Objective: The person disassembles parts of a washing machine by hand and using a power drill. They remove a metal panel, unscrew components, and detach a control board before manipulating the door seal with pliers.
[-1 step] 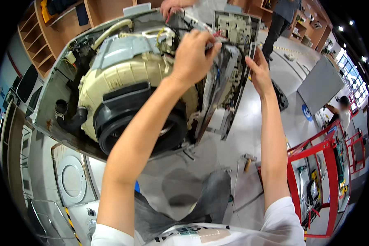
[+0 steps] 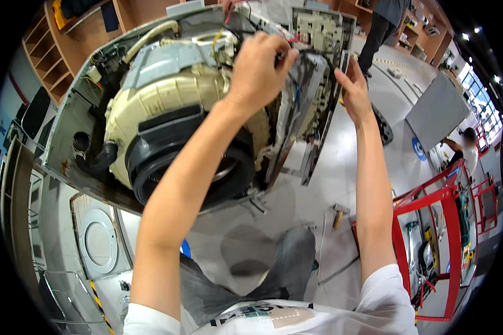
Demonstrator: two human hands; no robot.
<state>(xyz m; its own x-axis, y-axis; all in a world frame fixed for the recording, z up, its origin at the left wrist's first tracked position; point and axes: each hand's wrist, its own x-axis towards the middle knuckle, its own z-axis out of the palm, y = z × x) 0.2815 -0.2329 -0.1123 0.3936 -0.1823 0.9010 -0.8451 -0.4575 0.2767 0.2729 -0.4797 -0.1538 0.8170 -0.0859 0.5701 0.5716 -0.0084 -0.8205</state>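
An opened washing machine fills the upper left, with a cream drum [image 2: 137, 95], a black door gasket [image 2: 167, 131] and a grey top plate [image 2: 162, 61]. My left hand [image 2: 261, 72] is curled at the wiring near the red connectors [image 2: 297, 38] on the machine's upper right; its fingertips and whatever they pinch are hidden. My right hand [image 2: 355, 92] holds the side of an upright control panel [image 2: 321, 39] that carries pale boards, its thumb toward me. A dark wire bundle [image 2: 313, 58] runs between my hands.
Another person's hand [image 2: 228, 5] is at the back edge. A person [image 2: 381, 25] stands behind; another [image 2: 468, 148] is at right. Red metal frames [image 2: 450, 201], a hammer [image 2: 338, 215], a grey sheet [image 2: 436, 111], a round-holed panel [image 2: 98, 223] and shelving [image 2: 47, 50] surround me.
The view has shifted slightly, so the scene sits higher in the picture. Less of the other person's hand shows at the top. My hands stay at much the same places on the machine.
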